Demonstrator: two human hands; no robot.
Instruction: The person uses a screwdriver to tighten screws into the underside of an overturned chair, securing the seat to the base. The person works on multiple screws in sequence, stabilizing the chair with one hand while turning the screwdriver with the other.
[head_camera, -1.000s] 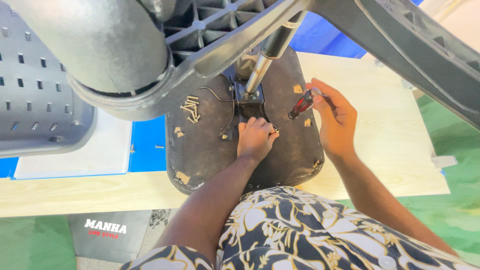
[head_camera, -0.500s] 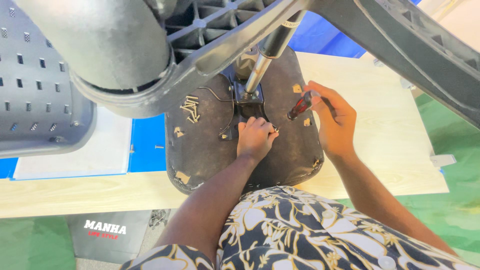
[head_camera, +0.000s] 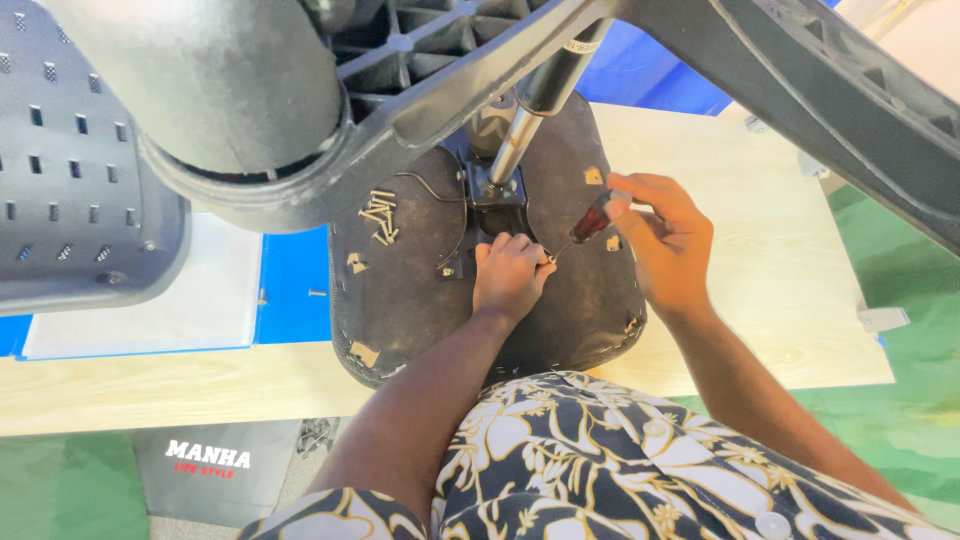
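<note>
— Red-handled screwdriver (head_camera: 592, 222)?
— Frame centre, clenched in right hand (head_camera: 665, 240), tip by left hand (head_camera: 510, 275).
— Left fingers?
— Curled, pressing the upturned black seat (head_camera: 400, 290) (on wooden table (head_camera: 760, 260)); loose screws (head_camera: 378, 215) upper left.

An upturned chair seat (head_camera: 420, 290) lies underside up on the pale wooden tabletop (head_camera: 780, 300); its black fabric covering is dusty and stapled down at the corners. At its middle sits a black metal mechanism plate (head_camera: 498, 205), from which a shiny gas-lift cylinder (head_camera: 535, 110) rises at a tilt. A screwdriver (head_camera: 590, 222) with a dark red and black handle slants down to the left, its thin metal tip meeting the seat just beside the plate. A small heap of loose screws (head_camera: 380, 215) rests on the seat's left part.
</note>
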